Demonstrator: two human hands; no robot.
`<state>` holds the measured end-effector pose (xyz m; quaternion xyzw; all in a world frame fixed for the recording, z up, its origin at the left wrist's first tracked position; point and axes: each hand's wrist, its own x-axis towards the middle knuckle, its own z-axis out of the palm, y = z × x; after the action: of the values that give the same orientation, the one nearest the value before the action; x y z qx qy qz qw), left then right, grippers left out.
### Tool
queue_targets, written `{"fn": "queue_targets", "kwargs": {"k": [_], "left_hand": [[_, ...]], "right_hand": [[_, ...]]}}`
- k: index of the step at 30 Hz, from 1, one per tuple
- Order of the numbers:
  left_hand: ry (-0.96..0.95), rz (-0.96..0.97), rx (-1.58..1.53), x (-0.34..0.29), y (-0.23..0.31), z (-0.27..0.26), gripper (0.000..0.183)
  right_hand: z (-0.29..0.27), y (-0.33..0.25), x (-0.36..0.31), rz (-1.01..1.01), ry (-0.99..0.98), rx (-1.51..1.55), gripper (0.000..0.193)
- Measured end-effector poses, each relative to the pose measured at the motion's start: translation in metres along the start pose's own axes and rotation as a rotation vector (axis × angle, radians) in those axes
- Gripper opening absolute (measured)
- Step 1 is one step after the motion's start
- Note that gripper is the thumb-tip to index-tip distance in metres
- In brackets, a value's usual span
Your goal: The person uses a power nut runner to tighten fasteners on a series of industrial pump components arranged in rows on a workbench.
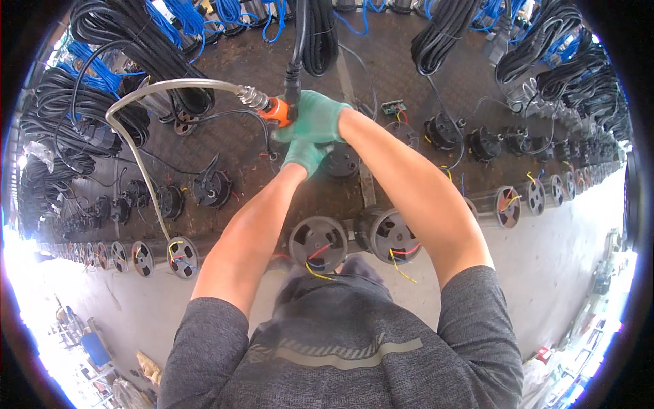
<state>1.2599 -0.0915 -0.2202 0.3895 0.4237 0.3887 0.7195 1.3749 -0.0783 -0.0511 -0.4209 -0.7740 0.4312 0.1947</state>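
Observation:
Both my hands wear green gloves and meet over the middle of the dark bench. My right hand (320,114) is closed around an orange-and-black air tool (278,111); most of its grip is hidden in the glove. A beige hose (170,84) joins the tool through a silver fitting. Just below, my left hand (304,157) is at a round dark motor part (340,163). Its fingers are mostly hidden under the right hand and blurred, so what they grip cannot be made out.
Rows of black motor housings (212,189) and round end pieces with coloured wires (319,244) line the bench (381,61). Bundled black cables (443,34) and blue wire coils (180,17) lie along the far side. A small circuit board (393,107) lies right of my hands.

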Motion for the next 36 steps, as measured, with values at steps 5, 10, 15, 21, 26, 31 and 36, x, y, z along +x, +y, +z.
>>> {"fn": "queue_targets", "kwargs": {"k": [5, 10, 15, 21, 26, 31, 36], "left_hand": [[0.065, 0.170, 1.076, -0.008, 0.012, 0.003, 0.047], [0.118, 0.142, 1.219, -0.005, 0.022, 0.013, 0.032], [0.057, 0.147, 1.180, 0.000, 0.018, 0.010, 0.037], [-0.039, 0.084, 1.309, -0.028, 0.026, 0.000, 0.034], [-0.527, 0.118, 1.548, -0.066, 0.036, 0.000, 0.042], [-0.783, 0.217, 1.728, -0.071, 0.036, 0.026, 0.057], [-0.813, -0.122, 1.909, -0.055, 0.043, 0.055, 0.053]], "right_hand": [[-0.002, 0.021, -0.006, -0.062, 0.086, 0.349, 0.039], [-0.006, 0.036, -0.001, -0.142, 0.121, 0.416, 0.026], [-0.011, 0.046, -0.012, -0.039, 0.213, 0.513, 0.028], [0.007, 0.057, -0.011, -0.118, 0.343, 0.662, 0.027], [0.016, 0.069, -0.010, -0.151, 0.322, 0.477, 0.029], [0.019, 0.066, -0.017, -0.129, 0.387, 0.260, 0.040], [0.027, 0.058, -0.018, -0.342, 0.525, 0.494, 0.035]]}}
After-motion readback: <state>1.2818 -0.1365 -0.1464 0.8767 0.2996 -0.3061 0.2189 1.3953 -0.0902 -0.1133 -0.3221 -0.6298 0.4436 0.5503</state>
